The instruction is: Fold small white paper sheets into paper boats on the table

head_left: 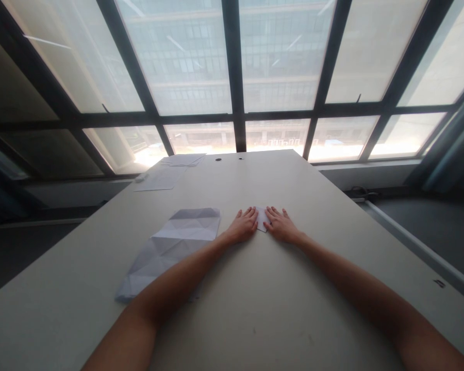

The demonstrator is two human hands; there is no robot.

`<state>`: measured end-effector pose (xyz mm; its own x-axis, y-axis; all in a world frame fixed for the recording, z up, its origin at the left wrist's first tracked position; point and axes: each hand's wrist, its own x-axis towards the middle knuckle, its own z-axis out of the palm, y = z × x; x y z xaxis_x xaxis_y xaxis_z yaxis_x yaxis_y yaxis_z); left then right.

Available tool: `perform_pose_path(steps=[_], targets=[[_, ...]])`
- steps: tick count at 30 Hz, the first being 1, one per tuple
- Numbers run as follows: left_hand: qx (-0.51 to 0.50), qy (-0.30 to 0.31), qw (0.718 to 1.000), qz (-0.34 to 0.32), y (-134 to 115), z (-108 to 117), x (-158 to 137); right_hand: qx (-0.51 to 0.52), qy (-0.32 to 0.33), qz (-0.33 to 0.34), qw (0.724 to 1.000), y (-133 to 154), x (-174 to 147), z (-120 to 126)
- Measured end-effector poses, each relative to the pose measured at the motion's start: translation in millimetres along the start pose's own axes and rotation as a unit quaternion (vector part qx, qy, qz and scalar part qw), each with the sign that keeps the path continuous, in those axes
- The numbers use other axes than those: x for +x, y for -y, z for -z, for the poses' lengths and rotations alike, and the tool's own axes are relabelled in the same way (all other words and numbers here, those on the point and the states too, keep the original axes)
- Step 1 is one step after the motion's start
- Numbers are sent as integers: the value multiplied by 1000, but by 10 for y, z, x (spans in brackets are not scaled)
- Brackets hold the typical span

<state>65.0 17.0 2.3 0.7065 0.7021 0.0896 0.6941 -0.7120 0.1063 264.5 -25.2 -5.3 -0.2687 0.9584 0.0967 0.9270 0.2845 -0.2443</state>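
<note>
A small folded piece of white paper (261,220) lies on the white table between my two hands. My left hand (243,225) rests flat on its left side, fingers stretched out. From the right, my right hand (280,224) presses on the opposite side with its fingers spread. The hands cover both side edges of the paper; its middle and lower corner show. Left of my left hand lies a large creased sheet of paper (178,242), partly behind my left forearm.
The long white table (278,309) reaches toward the windows (193,56). More white sheets (158,178) lie at its far left corner. Two round dark spots show near the far edge. A small dark mark is at the right. Curtains (444,149) hang at the side.
</note>
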Motion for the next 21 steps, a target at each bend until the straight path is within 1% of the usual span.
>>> perform_pose_path(steps=[4, 7, 11, 15, 18, 21], targets=[[22, -11, 998, 59, 7, -30, 2, 2, -7, -16, 1000, 15, -3, -1], [33, -24, 995, 92, 29, -56, 4, 7, -10, -24, 1000, 25, -11, 6], [32, -38, 991, 121, 62, -71, 6, 12, -11, -27, 1000, 32, -16, 10], [2, -65, 989, 134, 84, -60, 12, 18, -15, -28, 999, 29, -17, 18], [-19, -90, 986, 137, 92, -31, 16, 20, -17, -1, 1000, 21, -25, 46], [-24, -116, 985, 128, 93, 4, 19, 18, -17, 63, 998, 16, -38, 82]])
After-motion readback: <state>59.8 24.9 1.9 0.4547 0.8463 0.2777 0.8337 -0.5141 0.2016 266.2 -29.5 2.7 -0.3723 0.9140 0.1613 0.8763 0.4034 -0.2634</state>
